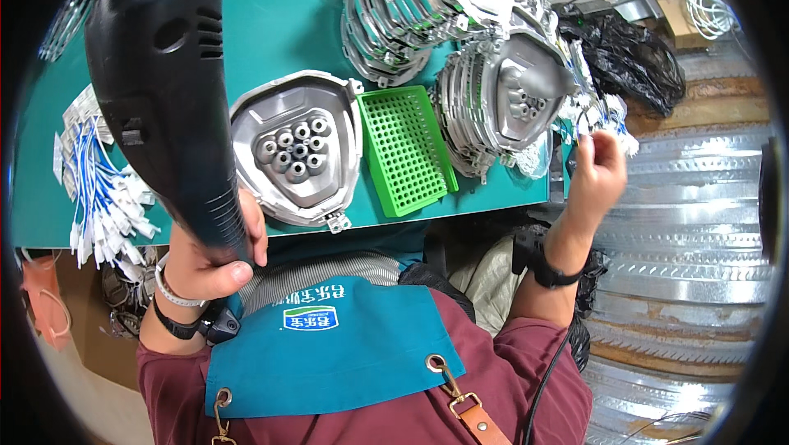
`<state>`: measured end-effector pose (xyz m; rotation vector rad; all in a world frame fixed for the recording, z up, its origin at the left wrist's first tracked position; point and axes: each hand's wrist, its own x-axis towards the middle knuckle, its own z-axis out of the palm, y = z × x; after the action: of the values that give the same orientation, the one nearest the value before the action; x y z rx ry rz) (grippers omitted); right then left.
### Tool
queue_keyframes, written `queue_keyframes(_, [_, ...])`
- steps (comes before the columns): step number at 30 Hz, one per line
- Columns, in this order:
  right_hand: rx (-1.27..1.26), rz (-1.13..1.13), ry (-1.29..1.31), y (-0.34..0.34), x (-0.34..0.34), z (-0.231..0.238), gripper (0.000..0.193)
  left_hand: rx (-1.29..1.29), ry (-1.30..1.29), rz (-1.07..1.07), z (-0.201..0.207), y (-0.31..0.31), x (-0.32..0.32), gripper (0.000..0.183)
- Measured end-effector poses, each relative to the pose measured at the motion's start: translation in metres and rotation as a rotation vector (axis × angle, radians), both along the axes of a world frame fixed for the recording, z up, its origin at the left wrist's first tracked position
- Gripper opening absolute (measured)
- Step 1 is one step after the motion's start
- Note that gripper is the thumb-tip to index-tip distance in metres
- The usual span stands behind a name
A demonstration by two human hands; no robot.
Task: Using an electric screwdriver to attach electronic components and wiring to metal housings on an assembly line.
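My left hand point(218, 252) is wrapped round the ribbed lower end of a large black hand-held power tool point(160, 75), which has vent slots and a small switch. Upright, it covers part of the table's left side. Beside it lies a rounded triangular metal housing point(297, 186) with a cluster of short round sockets in its middle. To the right of that sits a green tray point(407, 149) full of small holes. My right hand point(602, 170) is raised at the table's right edge, fingers pinched together by white wire connectors point(612, 112); what they hold is too small to make out.
Stacks of metal housings point(485, 108) stand at the table's far right. Blue-and-white wires with connectors point(99, 174) hang over the left edge. A black plastic bag point(633, 59) and a coil of white cable point(708, 11) lie far right, near ridged metal sheets point(682, 198).
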<state>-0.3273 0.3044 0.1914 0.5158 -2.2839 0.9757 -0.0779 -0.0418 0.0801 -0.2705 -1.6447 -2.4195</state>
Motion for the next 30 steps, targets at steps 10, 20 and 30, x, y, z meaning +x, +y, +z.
queue_keyframes(10, [0.472, -0.169, -0.354, 0.06, -0.066, -0.064, 0.014, -0.04, -0.051, 0.104, 0.002, 0.004, -0.005, 0.042])
queue_keyframes(20, [0.101, -0.071, -0.055, 0.03, -0.021, -0.022, 0.007, 0.004, -0.09, 0.08, 0.003, 0.003, -0.002, 0.041])
queue_keyframes(30, [0.337, 0.417, -0.229, -0.13, 0.06, -0.01, 0.02, -0.03, -0.044, 0.044, 0.006, -0.001, 0.0, 0.031])
